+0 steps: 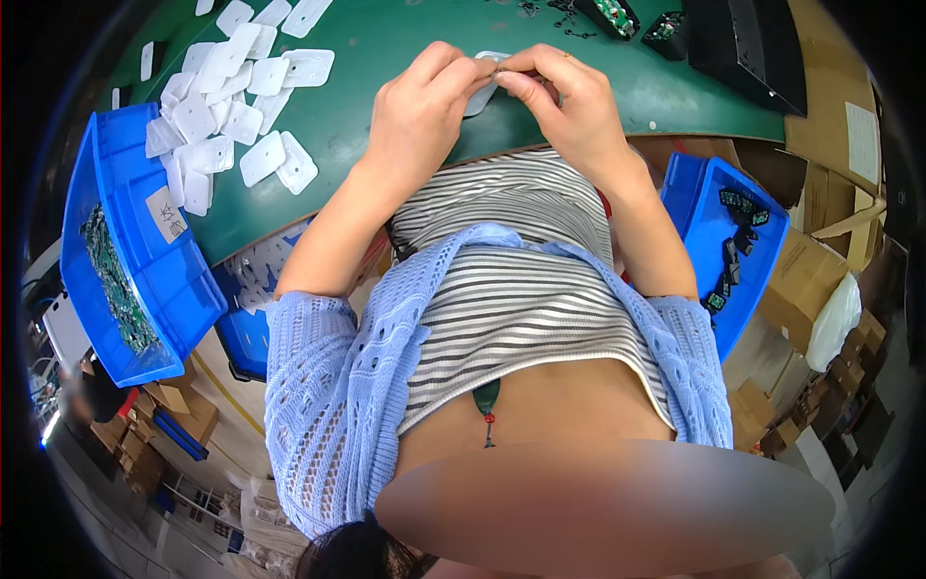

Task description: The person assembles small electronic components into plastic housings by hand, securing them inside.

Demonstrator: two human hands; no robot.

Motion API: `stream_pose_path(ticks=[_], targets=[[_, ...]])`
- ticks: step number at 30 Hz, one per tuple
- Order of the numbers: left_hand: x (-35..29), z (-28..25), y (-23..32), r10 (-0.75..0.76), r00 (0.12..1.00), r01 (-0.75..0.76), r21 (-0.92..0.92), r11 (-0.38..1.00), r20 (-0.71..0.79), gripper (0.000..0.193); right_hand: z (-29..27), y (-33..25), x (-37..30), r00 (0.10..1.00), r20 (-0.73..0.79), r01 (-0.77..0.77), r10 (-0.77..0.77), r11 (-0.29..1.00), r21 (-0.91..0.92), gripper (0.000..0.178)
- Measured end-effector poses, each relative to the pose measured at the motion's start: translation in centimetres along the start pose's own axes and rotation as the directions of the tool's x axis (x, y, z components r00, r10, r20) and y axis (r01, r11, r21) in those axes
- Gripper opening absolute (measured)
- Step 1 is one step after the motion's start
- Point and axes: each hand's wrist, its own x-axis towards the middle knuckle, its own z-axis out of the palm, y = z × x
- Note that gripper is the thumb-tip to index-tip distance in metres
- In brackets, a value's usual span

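Note:
My left hand [424, 111] and my right hand [569, 108] meet over the green table, fingers closed and tips pressed together. Between them is a white plastic plate [478, 102] with rounded corners, partly covered by my fingers. Whatever small piece the fingertips pinch is too small to make out. To the left of my left hand lies a loose heap of similar white plastic plates [231, 87], some overlapping. Beyond my right hand, small dark parts [564, 14] are scattered at the far edge.
A blue bin [174, 280] of green circuit boards [111, 280] stands at the table's left edge. Another blue bin [699, 193] on the right holds black pieces with boards [738, 241]. At the far right are a black box [748, 53] and cardboard boxes [834, 87].

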Motion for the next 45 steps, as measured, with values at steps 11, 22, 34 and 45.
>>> stream_pose_path(ticks=[11,22,34,45], targets=[[-1.0,0.8,0.7,0.079,0.996,-0.083,0.109,0.991,0.040,0.021,-0.7,-1.1,-1.2,0.826,0.256,-0.558,0.502,0.662,0.501,0.013],[-1.7,0.3,1.9,-0.614,0.644,0.700,-0.675,0.233,0.457,0.019,0.2,-0.9,-1.8,0.937,0.069,-0.348,0.341,0.927,0.140,0.011],[-3.2,1.7,1.7,-0.433,0.891,0.389,-0.719,0.575,0.136,0.012,0.5,-1.3,-1.3,0.854,0.168,-0.519,0.493,0.783,0.342,0.012],[-3.0,-0.1,1.8,-0.491,0.807,0.502,-0.818,0.280,0.328,0.009,0.0,-1.3,-1.9,0.978,-0.078,-0.195,0.194,0.981,-0.005,0.033]])
